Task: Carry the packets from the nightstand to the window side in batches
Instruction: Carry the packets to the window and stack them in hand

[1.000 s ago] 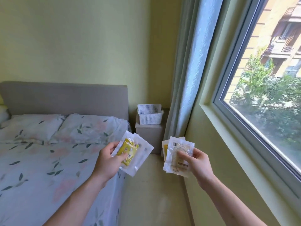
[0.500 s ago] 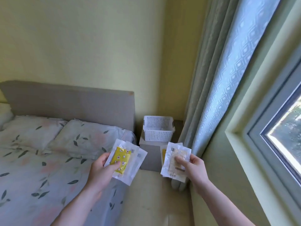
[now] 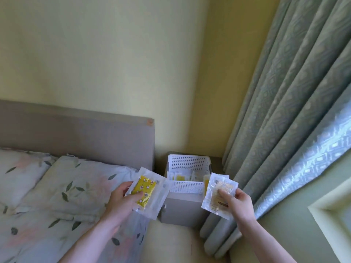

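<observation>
My left hand (image 3: 121, 202) grips a stack of clear packets, the top one with a yellow starred pad (image 3: 145, 190) inside. My right hand (image 3: 238, 205) pinches another stack of clear packets with beige contents (image 3: 218, 192). Both stacks are held in the air just in front of a white perforated basket (image 3: 187, 186) that stands on the grey nightstand (image 3: 180, 211). More packets (image 3: 180, 176) lie inside the basket. The window frame's corner (image 3: 330, 221) shows at the lower right.
A bed with a leaf-patterned cover and pillows (image 3: 57, 190) fills the left, backed by a grey headboard (image 3: 76, 135). A green-grey curtain (image 3: 284, 120) hangs to the floor right of the nightstand. A narrow beige floor strip (image 3: 171, 243) runs between bed and wall.
The view has swung left and closer to the nightstand, so the window has almost left the frame. Both hands still hold their packets and now sit right in front of the basket.
</observation>
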Motion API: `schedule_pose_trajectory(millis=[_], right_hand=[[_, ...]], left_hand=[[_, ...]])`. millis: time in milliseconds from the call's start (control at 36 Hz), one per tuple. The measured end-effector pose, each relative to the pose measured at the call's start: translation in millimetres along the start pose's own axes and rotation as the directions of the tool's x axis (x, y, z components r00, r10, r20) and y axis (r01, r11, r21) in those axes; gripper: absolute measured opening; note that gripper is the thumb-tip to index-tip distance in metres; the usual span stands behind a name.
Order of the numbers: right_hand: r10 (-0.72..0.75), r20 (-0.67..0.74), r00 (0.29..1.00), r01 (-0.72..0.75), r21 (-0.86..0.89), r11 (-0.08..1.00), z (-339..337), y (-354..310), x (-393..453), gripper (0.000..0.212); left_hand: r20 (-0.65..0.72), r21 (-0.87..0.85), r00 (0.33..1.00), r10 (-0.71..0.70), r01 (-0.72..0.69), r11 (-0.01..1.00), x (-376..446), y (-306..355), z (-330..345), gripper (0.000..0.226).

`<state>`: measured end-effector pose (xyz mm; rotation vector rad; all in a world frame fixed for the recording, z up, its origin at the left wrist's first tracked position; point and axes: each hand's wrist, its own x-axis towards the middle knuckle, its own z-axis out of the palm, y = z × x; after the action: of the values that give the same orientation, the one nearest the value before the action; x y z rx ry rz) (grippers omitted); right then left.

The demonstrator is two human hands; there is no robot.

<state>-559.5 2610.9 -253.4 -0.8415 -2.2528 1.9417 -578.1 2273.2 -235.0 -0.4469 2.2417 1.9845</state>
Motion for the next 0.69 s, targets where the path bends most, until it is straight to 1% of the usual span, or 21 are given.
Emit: schedule_pose_trajectory(millis=[139, 306, 361, 444, 556, 694], right_hand=[[0.061, -0.080, 0.995, -0.061, 0.007, 0.998, 13.8, -6.5, 54.8, 0.009], [0.130, -0.129, 0.983, -0.138, -0.055, 0.989, 37.8, -8.5, 147.5, 0.009], [0.155, -0.116, 0.981, -0.165, -0.091, 0.982, 48.1, -3.3, 182.5, 0.009], [0.201, -0.097, 0.975, -0.211, -0.098, 0.973, 64.4, 6.6, 224.7, 0.011], [0.266, -0.032, 0.963, -0.267, -0.165, 0.949, 86.6, 23.1, 292.6, 0.014], [0.312, 0.019, 0.950, -0.299, -0.242, 0.923, 113.5, 38.9, 354.1, 0.015]], left_hand=[[0.044, 0.066, 0.999, -0.027, 0.024, 0.998, 77.9, 12.7, 23.2, 0.019], [0.103, 0.109, 0.991, -0.083, 0.071, 0.992, 155.0, 19.6, 67.3, 0.019], [0.093, 0.110, 0.990, -0.109, 0.099, 0.989, 178.3, 16.1, 86.2, 0.019], [0.060, 0.110, 0.987, -0.151, 0.144, 0.983, 204.1, 11.9, 107.2, 0.018], [0.051, 0.137, 0.975, -0.218, 0.210, 0.968, 250.4, 7.2, 132.3, 0.019], [0.011, 0.200, 0.979, -0.203, 0.197, 0.960, 301.7, -1.0, 155.9, 0.018]])
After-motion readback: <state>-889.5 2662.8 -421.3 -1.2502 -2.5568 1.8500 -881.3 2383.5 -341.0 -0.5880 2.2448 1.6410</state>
